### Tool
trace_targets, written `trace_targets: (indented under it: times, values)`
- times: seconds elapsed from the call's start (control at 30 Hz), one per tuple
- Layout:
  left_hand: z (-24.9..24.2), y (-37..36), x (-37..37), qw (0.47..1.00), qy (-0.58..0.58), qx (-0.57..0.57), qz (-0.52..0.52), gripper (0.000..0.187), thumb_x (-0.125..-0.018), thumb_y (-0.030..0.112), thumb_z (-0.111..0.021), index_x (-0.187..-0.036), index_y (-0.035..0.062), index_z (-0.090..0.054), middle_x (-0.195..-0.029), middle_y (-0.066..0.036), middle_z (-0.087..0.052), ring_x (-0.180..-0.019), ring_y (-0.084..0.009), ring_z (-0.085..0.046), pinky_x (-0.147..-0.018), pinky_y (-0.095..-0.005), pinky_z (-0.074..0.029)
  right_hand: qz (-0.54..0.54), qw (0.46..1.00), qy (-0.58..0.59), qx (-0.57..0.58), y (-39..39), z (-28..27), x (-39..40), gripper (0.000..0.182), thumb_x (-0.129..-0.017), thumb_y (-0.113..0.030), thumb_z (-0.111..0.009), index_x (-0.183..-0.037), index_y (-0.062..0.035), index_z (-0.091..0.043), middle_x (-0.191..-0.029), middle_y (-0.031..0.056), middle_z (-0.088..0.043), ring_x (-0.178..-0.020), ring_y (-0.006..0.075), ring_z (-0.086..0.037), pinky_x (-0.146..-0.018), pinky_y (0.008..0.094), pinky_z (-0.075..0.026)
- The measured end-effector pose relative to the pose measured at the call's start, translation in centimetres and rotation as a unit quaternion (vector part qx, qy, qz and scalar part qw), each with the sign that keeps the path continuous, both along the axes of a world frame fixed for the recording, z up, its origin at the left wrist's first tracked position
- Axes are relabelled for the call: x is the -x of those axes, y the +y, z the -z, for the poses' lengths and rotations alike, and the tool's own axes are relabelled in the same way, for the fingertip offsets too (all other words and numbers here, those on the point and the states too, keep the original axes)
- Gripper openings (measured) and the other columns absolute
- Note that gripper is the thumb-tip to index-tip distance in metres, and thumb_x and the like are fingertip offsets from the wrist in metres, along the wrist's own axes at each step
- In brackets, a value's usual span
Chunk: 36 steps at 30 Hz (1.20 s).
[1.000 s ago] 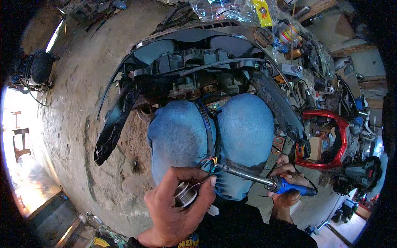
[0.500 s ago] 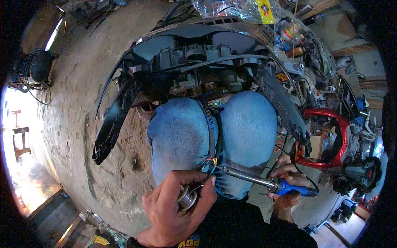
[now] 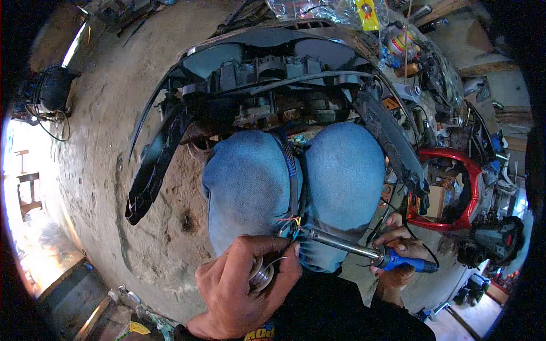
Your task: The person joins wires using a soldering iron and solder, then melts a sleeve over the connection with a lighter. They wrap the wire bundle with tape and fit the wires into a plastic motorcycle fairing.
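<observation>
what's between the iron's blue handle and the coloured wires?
Head view: the metal shaft runs from the blue handle toward the coloured wires, mostly in front of the jeans. Whether its tip touches the wires is too small to tell.

Rough grey floor (image 3: pixel 102 182), bright opening (image 3: pixel 16 227)

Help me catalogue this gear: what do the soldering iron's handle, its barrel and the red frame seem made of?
Handle: probably plastic, smooth, saturated blue. Barrel: apparently polished metal, by its silvery highlights. Red frame: glossy, likely plastic given its moulded curves; metal possible.
</observation>
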<state>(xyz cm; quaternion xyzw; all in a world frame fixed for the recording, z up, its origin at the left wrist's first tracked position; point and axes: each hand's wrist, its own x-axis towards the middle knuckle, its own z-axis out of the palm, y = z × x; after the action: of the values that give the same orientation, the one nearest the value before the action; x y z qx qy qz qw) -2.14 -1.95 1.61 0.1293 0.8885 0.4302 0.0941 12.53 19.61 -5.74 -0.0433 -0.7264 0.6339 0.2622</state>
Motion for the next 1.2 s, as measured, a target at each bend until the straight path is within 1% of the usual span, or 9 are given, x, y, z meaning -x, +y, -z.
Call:
trace_targets:
  times: [0.03, 0.1, 0.17, 0.27, 0.33, 0.57, 0.83, 1.03, 1.2]
  values:
    - [-0.14, 0.17, -0.11, 1.000, 0.003, 0.013, -0.008, 0.016, -0.075, 0.011, -0.081, -0.080, 0.0077, -0.066, -0.064, -0.004, -0.067, -0.053, -0.0139, -0.064, -0.054, -0.0284, -0.051, -0.001, 1.000, -0.004, 0.002, -0.01, -0.10, 0.03, 0.028, -0.089, -0.036, -0.071, -0.106, -0.0159, -0.062, -0.080, 0.0008, -0.068, -0.074, 0.0215, -0.065, -0.090, 0.0510, -0.036]
    - [-0.11, 0.30, -0.21, 1.000, -0.002, 0.007, -0.018, 0.016, -0.075, 0.012, -0.081, -0.080, 0.0080, -0.066, -0.064, -0.004, -0.067, -0.052, -0.0136, -0.064, -0.054, -0.0282, -0.050, 0.036, 0.999, 0.011, 0.003, -0.24, 0.22, 0.05, 0.036, -0.089, -0.050, -0.064, -0.094, -0.0143, -0.064, -0.078, 0.0074, -0.070, -0.070, 0.0253, -0.069, -0.085, 0.0512, -0.038]
    - [0.00, 0.13, -0.14, 1.000, -0.009, -0.006, -0.012, 0.016, -0.075, 0.012, -0.081, -0.080, 0.0084, -0.066, -0.064, -0.004, -0.067, -0.052, -0.0133, -0.064, -0.054, -0.0280, -0.050, 0.055, 0.998, 0.011, 0.001, -0.37, 0.31, -0.03, 0.043, -0.090, -0.057, -0.062, -0.088, -0.0136, -0.065, -0.077, 0.0111, -0.071, -0.068, 0.0273, -0.070, -0.083, 0.0513, -0.039]
    - [0.22, -0.27, 0.24, 1.000, -0.013, -0.025, 0.012, 0.017, -0.074, 0.013, -0.082, -0.079, 0.0089, -0.066, -0.064, -0.003, -0.067, -0.052, -0.0129, -0.063, -0.053, -0.0278, -0.050, 0.038, 0.999, 0.001, -0.005, -0.26, 0.34, -0.25, 0.034, -0.088, -0.048, -0.066, -0.094, -0.0147, -0.064, -0.078, 0.0096, -0.070, -0.070, 0.0255, -0.068, -0.086, 0.0513, -0.038]
    - [0.17, -0.27, 0.28, 1.000, -0.004, -0.019, 0.016, 0.017, -0.074, 0.013, -0.082, -0.079, 0.0092, -0.066, -0.063, -0.003, -0.067, -0.052, -0.0128, -0.063, -0.053, -0.0278, -0.049, 0.004, 1.000, 0.006, -0.002, -0.11, 0.54, -0.37, 0.031, -0.086, -0.034, -0.075, -0.106, -0.0163, -0.060, -0.082, 0.0051, -0.069, -0.075, 0.0221, -0.065, -0.092, 0.0517, -0.036]
    - [0.15, -0.08, 0.06, 1.000, -0.001, -0.011, -0.002, 0.017, -0.074, 0.014, -0.082, -0.079, 0.0094, -0.066, -0.062, -0.003, -0.066, -0.051, -0.0147, -0.063, -0.053, -0.0294, -0.049, -0.005, 1.000, -0.006, 0.025, -0.11, 0.28, -0.60, 0.028, -0.090, -0.038, -0.069, -0.107, -0.0170, -0.060, -0.083, 0.0078, -0.070, -0.075, 0.0213, -0.065, -0.091, 0.0502, -0.036]
    - [0.47, -0.31, 0.14, 0.999, -0.004, -0.038, 0.010, 0.016, -0.075, 0.013, -0.081, -0.079, 0.0089, -0.066, -0.064, -0.003, -0.067, -0.052, -0.0153, -0.064, -0.054, -0.0296, -0.049, 0.015, 1.000, 0.013, -0.008, -0.21, 0.46, -0.57, 0.029, -0.088, -0.038, -0.071, -0.104, -0.0155, -0.062, -0.079, 0.0076, -0.070, -0.074, 0.0217, -0.066, -0.090, 0.0515, -0.035]
    - [0.10, 0.18, -0.21, 1.000, 0.018, 0.016, -0.009, 0.016, -0.075, 0.012, -0.081, -0.080, 0.0080, -0.066, -0.065, -0.004, -0.067, -0.051, -0.0149, -0.063, -0.053, -0.0288, -0.049, 0.022, 1.000, 0.007, 0.003, -0.51, -0.07, 0.00, 0.030, -0.086, -0.037, -0.073, -0.105, -0.0155, -0.064, -0.077, 0.0070, -0.070, -0.068, 0.0229, -0.067, -0.088, 0.0520, -0.036]
    - [0.59, -0.38, 0.17, 0.999, 0.005, -0.040, 0.014, 0.016, -0.075, 0.012, -0.081, -0.080, 0.0079, -0.066, -0.065, -0.004, -0.067, -0.051, -0.0141, -0.063, -0.053, -0.0283, -0.049, 0.018, 0.999, 0.005, -0.034, -0.15, 0.51, -0.41, 0.030, -0.086, -0.038, -0.072, -0.105, -0.0159, -0.063, -0.078, 0.0038, -0.069, -0.069, 0.0226, -0.067, -0.088, 0.0519, -0.037]
